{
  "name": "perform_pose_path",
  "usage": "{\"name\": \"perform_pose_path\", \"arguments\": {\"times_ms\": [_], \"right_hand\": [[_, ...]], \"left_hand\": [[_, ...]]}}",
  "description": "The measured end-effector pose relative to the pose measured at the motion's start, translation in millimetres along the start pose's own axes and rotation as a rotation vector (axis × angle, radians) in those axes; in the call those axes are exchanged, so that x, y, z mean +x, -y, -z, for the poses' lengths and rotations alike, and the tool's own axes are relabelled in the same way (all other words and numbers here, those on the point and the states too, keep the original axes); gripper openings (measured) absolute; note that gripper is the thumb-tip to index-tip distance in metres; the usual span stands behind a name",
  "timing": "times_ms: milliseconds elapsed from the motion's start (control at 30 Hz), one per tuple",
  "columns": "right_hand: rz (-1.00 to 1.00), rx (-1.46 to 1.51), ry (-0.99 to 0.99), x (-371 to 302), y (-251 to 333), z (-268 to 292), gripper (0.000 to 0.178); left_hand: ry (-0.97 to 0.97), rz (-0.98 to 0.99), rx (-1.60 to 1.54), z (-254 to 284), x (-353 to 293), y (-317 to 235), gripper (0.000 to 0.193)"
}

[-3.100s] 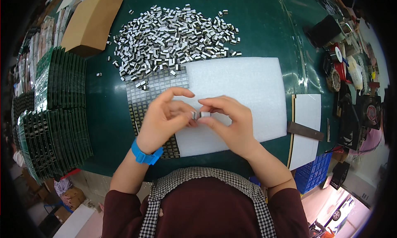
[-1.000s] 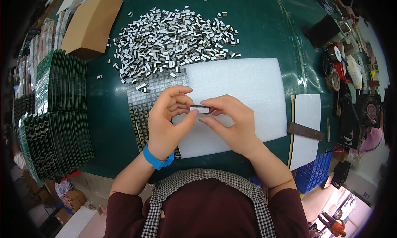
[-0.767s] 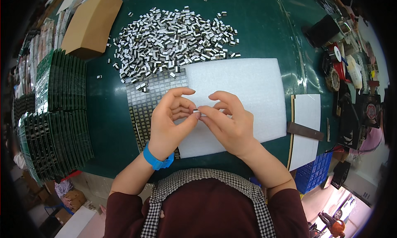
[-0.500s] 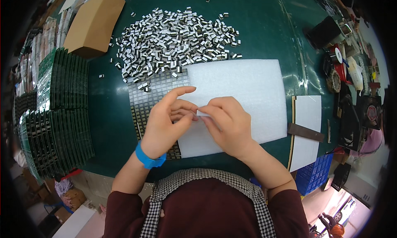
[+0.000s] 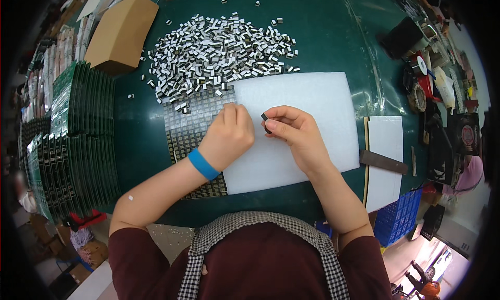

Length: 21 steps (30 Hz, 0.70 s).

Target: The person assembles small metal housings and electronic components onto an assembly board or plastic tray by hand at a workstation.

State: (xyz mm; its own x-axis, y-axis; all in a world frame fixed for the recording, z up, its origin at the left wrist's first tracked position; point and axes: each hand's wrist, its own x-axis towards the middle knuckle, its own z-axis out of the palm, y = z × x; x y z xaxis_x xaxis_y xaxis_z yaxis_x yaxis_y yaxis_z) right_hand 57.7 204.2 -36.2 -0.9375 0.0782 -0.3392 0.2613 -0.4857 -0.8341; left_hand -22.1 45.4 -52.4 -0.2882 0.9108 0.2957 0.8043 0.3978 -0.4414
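My right hand [image 5: 297, 136] pinches a small dark block [image 5: 266, 124] between thumb and fingers, above a white foam sheet [image 5: 291, 169]. Just left of it, my left hand [image 5: 228, 133] is closed with its knuckles up, a blue band on the wrist. Whatever it may hold is hidden. Beneath and beside that hand lies a grid of small circuit boards [image 5: 179, 138]. A tiny white scrap [image 5: 130, 198] shows against my left forearm. Beyond the boards spreads a heap of small black-and-white blocks [image 5: 219, 50], a few of them lying on the boards' far edge.
Green circuit panels [image 5: 78, 143] stand stacked at the left, with a cardboard box [image 5: 122, 34] behind them. On the right, a dark flat metal bar [image 5: 384, 161] lies across a white board [image 5: 385, 190]. A blue crate [image 5: 398, 219] sits below the green table's [image 5: 338, 34] right edge.
My hands have drawn apart, and my left hand has closed with the knuckles up. The white strip between them is gone from there. A dark block now shows in my right fingers.
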Motion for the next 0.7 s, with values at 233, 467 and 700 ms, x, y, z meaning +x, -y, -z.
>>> {"name": "perform_pose_path", "arguments": {"times_ms": [233, 467, 700], "right_hand": [[-0.041, 0.066, -0.038, 0, -1, 4, 0.025], [0.475, -0.478, -0.053, -9, 1, -11, 0.016], [0.691, -0.691, -0.038, -8, -2, -15, 0.016]], "left_hand": [[0.07, 0.119, -0.451, 11, 1, 26, 0.004], [0.162, 1.171, -2.355, 30, -16, 26, 0.018], [0.119, 1.133, -2.431, 29, -19, 12, 0.017]]}}
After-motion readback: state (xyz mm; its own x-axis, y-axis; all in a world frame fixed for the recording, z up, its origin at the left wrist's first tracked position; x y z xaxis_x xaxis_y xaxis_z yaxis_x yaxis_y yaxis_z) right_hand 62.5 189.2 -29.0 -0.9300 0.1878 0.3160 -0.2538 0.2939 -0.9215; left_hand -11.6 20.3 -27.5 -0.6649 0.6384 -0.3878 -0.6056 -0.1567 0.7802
